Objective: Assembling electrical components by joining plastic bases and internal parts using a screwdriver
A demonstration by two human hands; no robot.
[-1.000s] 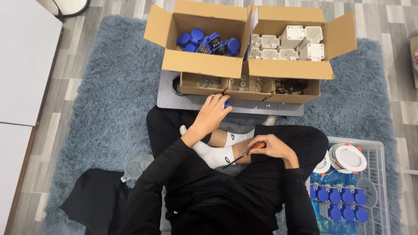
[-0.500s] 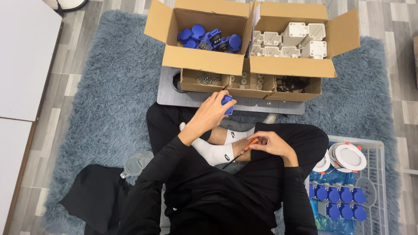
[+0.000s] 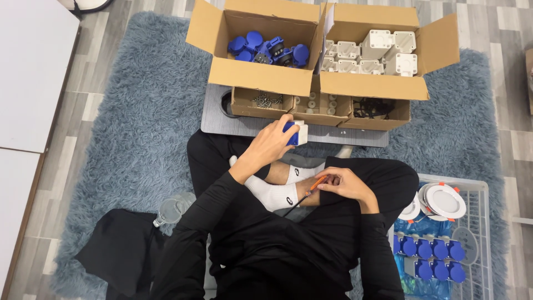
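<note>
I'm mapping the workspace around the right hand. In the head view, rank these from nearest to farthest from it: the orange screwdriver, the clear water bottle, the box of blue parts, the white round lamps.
1. Orange screwdriver: held in the right hand.
2. White round lamps: in the wire basket, to its right.
3. Box of blue parts: ahead, to its left.
4. Clear water bottle: on the rug, far left. Items 3 and 4 are close to call.

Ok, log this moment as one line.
left hand: holds blue-and-white part | right hand: holds orange-handled tool on lap | small tray boxes: ahead
</note>
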